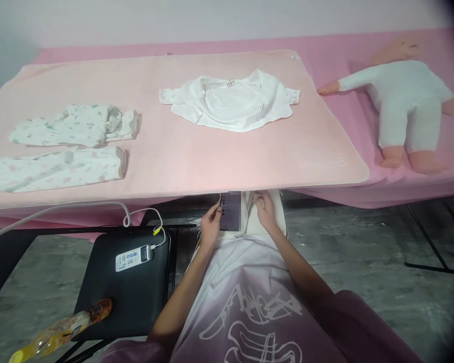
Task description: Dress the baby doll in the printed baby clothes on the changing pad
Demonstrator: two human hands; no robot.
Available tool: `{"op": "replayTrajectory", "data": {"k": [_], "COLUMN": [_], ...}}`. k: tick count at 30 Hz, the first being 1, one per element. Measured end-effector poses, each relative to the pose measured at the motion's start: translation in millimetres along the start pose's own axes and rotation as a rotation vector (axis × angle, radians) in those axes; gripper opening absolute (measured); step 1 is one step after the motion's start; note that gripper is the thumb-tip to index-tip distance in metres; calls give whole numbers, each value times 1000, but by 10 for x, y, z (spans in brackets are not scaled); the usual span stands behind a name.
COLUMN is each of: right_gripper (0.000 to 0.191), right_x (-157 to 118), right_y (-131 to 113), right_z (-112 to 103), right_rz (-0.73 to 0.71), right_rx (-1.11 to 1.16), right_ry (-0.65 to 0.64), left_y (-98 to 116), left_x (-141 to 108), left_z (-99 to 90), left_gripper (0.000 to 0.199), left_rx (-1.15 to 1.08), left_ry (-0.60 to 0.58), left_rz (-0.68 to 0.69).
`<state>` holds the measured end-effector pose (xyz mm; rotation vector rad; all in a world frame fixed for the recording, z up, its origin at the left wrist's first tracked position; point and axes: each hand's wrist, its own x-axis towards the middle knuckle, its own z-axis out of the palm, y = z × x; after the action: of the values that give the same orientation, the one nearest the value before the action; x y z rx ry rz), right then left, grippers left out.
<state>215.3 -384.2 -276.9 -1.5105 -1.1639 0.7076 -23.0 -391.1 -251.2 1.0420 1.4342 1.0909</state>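
Left fingers (216,207) pinch the phone (230,214) by one edge; right fingers (265,197) half-curled, hold unclear. Probably stiff, slick, fragile: I'd grip the edges.

Phone screen (230,212) looks smooth, white top (232,119) is matt, wrinkly cloth. Stool seat (136,297) seems like smooth faux leather, bottle (60,330) is shiny plastic.

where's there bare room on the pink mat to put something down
Bare: the pink mat between the white top and front edge, and at its right front corner, near the doll. Crowded: left front, with patterned clothes.
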Motion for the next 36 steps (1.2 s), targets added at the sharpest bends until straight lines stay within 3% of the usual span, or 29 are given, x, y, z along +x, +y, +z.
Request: {"op": "replayTrajectory", "data": {"k": [4, 7, 10, 20, 24, 36], "right_gripper": [50, 52, 51, 44, 42, 34], "right_x": [-155, -213, -252, -495, -584, -614], "right_y": [41, 86, 125, 283, 319, 233], "right_z": [-136, -188, -246, -546, -542, -460], "right_rz": [-58, -90, -87, -23, 6, -107], "right_rx": [-26, -81, -86, -73, -81, -196], "right_ry": [-25, 30, 92, 61, 55, -108], "left_y": [-17, -47, -74, -85, -94, -170], "left_x": [0, 14, 24, -18, -23, -18], "left_z": [-3, -13, -29, -24, -13, -27], "left_gripper": [51, 53, 54, 57, 61, 63], "left_rx": [8, 24, 39, 58, 68, 21], "left_ry": [11, 17, 9, -28, -18, 18], "left_rz": [-16, 11, 55, 15, 16, -37]}}
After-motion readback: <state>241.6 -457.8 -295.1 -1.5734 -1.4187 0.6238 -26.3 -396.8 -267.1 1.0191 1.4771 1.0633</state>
